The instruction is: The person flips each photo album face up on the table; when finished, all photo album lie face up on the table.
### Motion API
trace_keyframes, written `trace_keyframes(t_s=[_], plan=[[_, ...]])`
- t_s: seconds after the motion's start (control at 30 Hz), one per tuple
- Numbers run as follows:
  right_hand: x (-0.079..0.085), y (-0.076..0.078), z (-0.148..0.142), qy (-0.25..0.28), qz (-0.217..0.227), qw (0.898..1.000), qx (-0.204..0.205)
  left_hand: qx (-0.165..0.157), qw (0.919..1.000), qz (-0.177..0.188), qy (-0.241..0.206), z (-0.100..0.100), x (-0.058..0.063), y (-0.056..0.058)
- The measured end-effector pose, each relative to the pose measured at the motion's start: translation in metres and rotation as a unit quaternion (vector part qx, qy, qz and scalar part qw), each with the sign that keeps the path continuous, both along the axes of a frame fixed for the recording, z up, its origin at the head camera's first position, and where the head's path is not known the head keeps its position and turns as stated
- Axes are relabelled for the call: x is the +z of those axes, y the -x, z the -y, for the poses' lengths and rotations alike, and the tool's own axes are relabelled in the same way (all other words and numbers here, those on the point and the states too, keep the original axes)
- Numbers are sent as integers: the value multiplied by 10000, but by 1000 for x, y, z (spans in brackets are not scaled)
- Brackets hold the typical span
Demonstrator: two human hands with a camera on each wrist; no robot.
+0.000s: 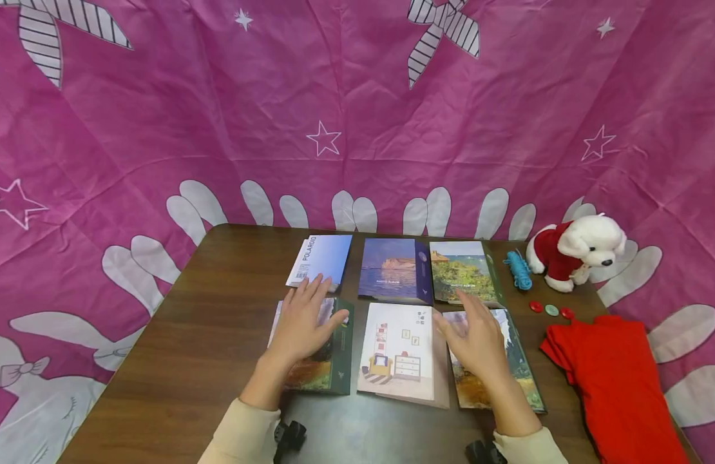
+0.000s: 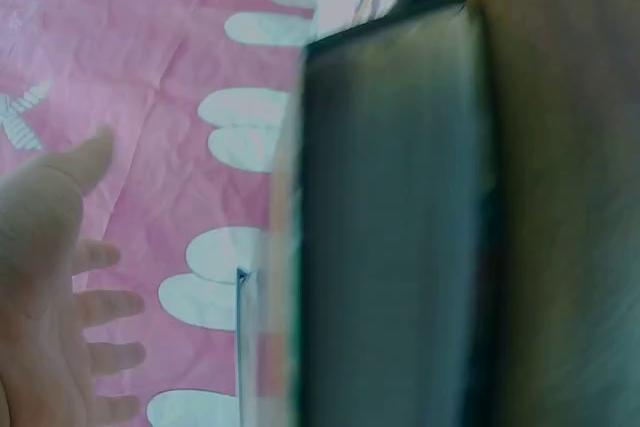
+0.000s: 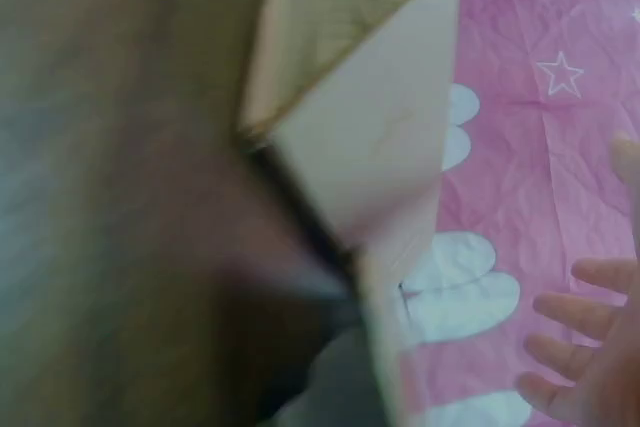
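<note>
Several photo albums lie in two rows on the table. My left hand (image 1: 302, 328), fingers spread, is over the front-left dark green album (image 1: 341, 361); a blue-white POLAROID album (image 1: 330, 252) lies just beyond its fingertips. Over the front-right landscape album (image 1: 521, 367) is my right hand (image 1: 479, 338), its fingers extended. Between the hands lies a white album (image 1: 400, 351) with a drawn room on its cover. Behind it are a purple sea-cliff album (image 1: 377, 267) and a green garden album (image 1: 463, 274). Both wrist views show the hands raised, holding nothing.
On the right sit a white plush dog (image 1: 589, 245) in red clothing, a blue yarn bundle (image 1: 518, 270), two red buttons (image 1: 535, 307) and a pale green one (image 1: 551, 310). Folded red cloth (image 1: 618, 386) covers the right edge. A pink curtain (image 1: 369, 96) hangs behind the table (image 1: 189, 348).
</note>
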State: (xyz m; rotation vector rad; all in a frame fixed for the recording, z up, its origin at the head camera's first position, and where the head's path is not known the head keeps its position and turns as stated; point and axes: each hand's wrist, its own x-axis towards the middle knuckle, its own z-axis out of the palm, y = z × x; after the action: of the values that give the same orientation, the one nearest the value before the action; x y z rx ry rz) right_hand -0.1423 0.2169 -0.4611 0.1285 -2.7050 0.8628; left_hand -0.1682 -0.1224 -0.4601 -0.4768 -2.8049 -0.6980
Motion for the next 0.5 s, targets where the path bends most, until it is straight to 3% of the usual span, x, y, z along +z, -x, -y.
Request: trace_keyframes(t_s=[0.13,0.3,0.5], plan=[[4,15,6,979,91,9950,165,-94,9995,212,-200,10,6,16],[13,37,22,1971,593,9771,531,-98,9962,574,-648,28,6,34],[18,65,46,2494,945,9610,728,-17,9905,776,-1136,43,6,56]])
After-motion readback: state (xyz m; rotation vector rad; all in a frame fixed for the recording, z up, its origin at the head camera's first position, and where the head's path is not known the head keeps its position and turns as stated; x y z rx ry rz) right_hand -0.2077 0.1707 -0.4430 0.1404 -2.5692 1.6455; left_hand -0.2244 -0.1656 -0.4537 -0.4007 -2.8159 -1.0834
